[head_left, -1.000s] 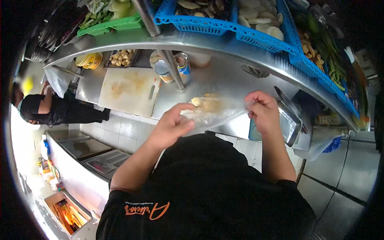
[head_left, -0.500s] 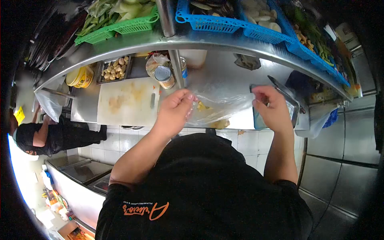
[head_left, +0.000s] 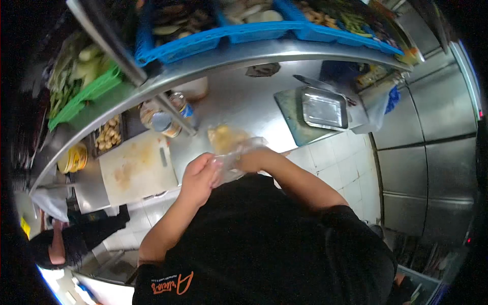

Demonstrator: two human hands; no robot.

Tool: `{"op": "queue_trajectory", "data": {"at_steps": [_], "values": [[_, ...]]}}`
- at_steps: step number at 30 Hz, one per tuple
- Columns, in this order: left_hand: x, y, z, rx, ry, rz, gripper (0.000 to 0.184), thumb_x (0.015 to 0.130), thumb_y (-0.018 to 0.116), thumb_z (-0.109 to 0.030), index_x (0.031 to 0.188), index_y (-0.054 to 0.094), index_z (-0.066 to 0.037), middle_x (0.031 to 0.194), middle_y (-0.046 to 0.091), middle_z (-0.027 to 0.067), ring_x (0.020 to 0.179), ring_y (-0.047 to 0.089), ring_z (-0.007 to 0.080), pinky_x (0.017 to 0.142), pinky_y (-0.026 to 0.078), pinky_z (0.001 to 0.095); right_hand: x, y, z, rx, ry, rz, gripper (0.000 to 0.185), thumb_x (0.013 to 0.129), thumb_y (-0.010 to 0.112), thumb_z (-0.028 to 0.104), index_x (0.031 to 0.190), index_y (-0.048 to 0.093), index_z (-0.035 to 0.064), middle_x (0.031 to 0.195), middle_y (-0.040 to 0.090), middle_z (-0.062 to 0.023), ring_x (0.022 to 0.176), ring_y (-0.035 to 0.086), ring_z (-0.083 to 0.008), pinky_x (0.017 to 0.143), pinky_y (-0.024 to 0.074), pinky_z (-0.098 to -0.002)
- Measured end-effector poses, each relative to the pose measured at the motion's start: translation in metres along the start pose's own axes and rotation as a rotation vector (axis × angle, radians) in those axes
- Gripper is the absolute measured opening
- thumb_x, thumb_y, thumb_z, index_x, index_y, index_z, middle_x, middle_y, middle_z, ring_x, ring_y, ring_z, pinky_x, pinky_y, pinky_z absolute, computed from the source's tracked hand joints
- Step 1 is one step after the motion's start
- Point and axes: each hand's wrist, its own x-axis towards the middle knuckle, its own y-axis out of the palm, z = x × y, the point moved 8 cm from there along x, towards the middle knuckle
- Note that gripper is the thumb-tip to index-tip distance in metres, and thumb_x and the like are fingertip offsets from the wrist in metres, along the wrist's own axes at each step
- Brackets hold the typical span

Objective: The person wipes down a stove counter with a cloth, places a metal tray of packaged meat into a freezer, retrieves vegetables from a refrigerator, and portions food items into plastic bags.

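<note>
Clear plastic, thin and crinkled, forms the bag (head_left: 231, 155) above the counter's near edge. Its long axis runs away from the person on a slight slant — the filled end, bulging with pale yellow pieces (head_left: 223, 136), points toward the far side; the gathered end lies at the hands. The left hand (head_left: 199, 175) pinches that near end between thumb and fingers. The right hand (head_left: 252, 159) is at the bag's right side, its fingers blurred and partly hidden, so whether it grips cannot be told.

The counter (head_left: 254, 109) is smooth, shiny steel. Along its near edge, to the left, lies a white rectangular cutting board (head_left: 134, 162), stained brown, with a slot at its right end; cylindrical cans (head_left: 165, 124) stand just beyond it. To the right, a shallow metal tray (head_left: 325, 108) with rounded corners rests on a green board (head_left: 292, 112). Above runs a steel shelf (head_left: 229, 57) holding blue plastic baskets (head_left: 185, 48); white floor tiles (head_left: 335, 157) show below. Another person (head_left: 84, 241) is at far left.
</note>
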Motion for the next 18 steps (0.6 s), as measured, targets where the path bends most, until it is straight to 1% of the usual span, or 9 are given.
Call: {"op": "queue_trajectory", "data": {"at_steps": [4, 7, 10, 12, 13, 14, 15, 16, 18], "values": [[0.012, 0.013, -0.018, -0.097, 0.082, 0.090, 0.016, 0.099, 0.049, -0.014, 0.094, 0.055, 0.000, 0.076, 0.051, 0.0030, 0.051, 0.034, 0.0070, 0.049, 0.031, 0.0244, -0.010, -0.091, -0.026, 0.160, 0.104, -0.444, 0.034, 0.076, 0.066, 0.018, 0.107, 0.061, 0.0054, 0.099, 0.064, -0.0200, 0.096, 0.061, -0.0375, 0.086, 0.0488, -0.0411], [0.024, 0.000, -0.040, -0.179, 0.164, -0.100, 0.015, 0.099, 0.049, -0.015, 0.096, 0.053, -0.001, 0.071, 0.047, 0.0022, 0.050, 0.033, 0.0078, 0.051, 0.033, 0.0245, -0.008, -0.098, -0.013, 0.152, -0.015, -0.349, 0.046, 0.076, 0.070, 0.021, 0.117, 0.057, 0.0055, 0.100, 0.065, -0.0174, 0.096, 0.062, -0.0355, 0.087, 0.0486, -0.0409], [0.022, 0.004, -0.061, -0.110, 0.180, -0.193, 0.018, 0.100, 0.046, -0.021, 0.093, 0.050, -0.005, 0.056, 0.036, -0.0017, 0.046, 0.030, 0.0086, 0.054, 0.036, 0.0274, -0.059, -0.118, 0.002, 0.398, -0.359, -0.009, 0.050, 0.082, 0.070, 0.021, 0.125, 0.052, 0.0028, 0.099, 0.067, -0.0134, 0.094, 0.064, -0.0297, 0.087, 0.0495, -0.0392], [0.019, -0.003, -0.062, -0.113, 0.165, -0.247, 0.020, 0.100, 0.046, -0.023, 0.090, 0.049, -0.006, 0.052, 0.032, -0.0031, 0.044, 0.029, 0.0090, 0.055, 0.037, 0.0287, -0.095, -0.120, -0.051, 1.130, -0.236, -0.031, 0.042, 0.087, 0.066, 0.020, 0.122, 0.054, -0.0006, 0.097, 0.067, -0.0110, 0.092, 0.065, -0.0234, 0.085, 0.0509, -0.0358], [0.019, -0.006, -0.058, -0.128, 0.171, -0.207, 0.021, 0.100, 0.045, -0.024, 0.090, 0.050, -0.007, 0.051, 0.032, -0.0032, 0.043, 0.028, 0.0095, 0.055, 0.037, 0.0301, -0.113, -0.122, -0.098, 1.287, -0.057, -0.210, 0.036, 0.087, 0.067, 0.024, 0.110, 0.061, -0.0019, 0.100, 0.068, -0.0109, 0.088, 0.065, -0.0193, 0.079, 0.0528, -0.0326], [0.017, -0.006, -0.055, -0.126, 0.166, -0.197, 0.020, 0.100, 0.045, -0.023, 0.090, 0.050, -0.007, 0.053, 0.033, -0.0033, 0.043, 0.029, 0.0095, 0.053, 0.035, 0.0292, -0.131, -0.113, -0.161, 1.257, 0.189, -0.410, 0.033, 0.085, 0.067, 0.020, 0.109, 0.062, -0.0012, 0.100, 0.069, -0.0132, 0.087, 0.066, -0.0200, 0.076, 0.0533, -0.0326], [0.015, -0.007, -0.052, -0.122, 0.162, -0.186, 0.019, 0.100, 0.044, -0.023, 0.091, 0.051, -0.008, 0.054, 0.033, -0.0034, 0.044, 0.029, 0.0095, 0.052, 0.033, 0.0284, -0.159, -0.106, -0.216, 1.075, 0.486, -0.569, 0.033, 0.082, 0.068, 0.023, 0.106, 0.064, 0.0000, 0.096, 0.070, -0.0155, 0.084, 0.068, -0.0207, 0.072, 0.0538, -0.0333], [0.014, -0.007, -0.050, -0.120, 0.158, -0.172, 0.018, 0.101, 0.044, -0.022, 0.091, 0.051, -0.009, 0.055, 0.034, -0.0036, 0.044, 0.030, 0.0095, 0.050, 0.031, 0.0276, -0.191, -0.098, -0.274, 0.273, 0.930, -0.537, 0.033, 0.087, 0.063, 0.029, 0.102, 0.064, 0.0000, 0.089, 0.068, -0.0109, 0.082, 0.067, -0.0224, 0.070, 0.0523, -0.0332], [0.014, -0.023, -0.038, -0.172, 0.159, -0.205, 0.016, 0.100, 0.046, -0.020, 0.091, 0.051, -0.007, 0.058, 0.037, -0.0028, 0.046, 0.031, 0.0076, 0.048, 0.032, 0.0255, -0.226, -0.021, -0.352, -0.036, 0.984, -0.260, 0.030, 0.086, 0.064, 0.030, 0.097, 0.065, 0.0018, 0.078, 0.066, -0.0103, 0.075, 0.066, -0.0236, 0.063, 0.0527, -0.0345]]}}
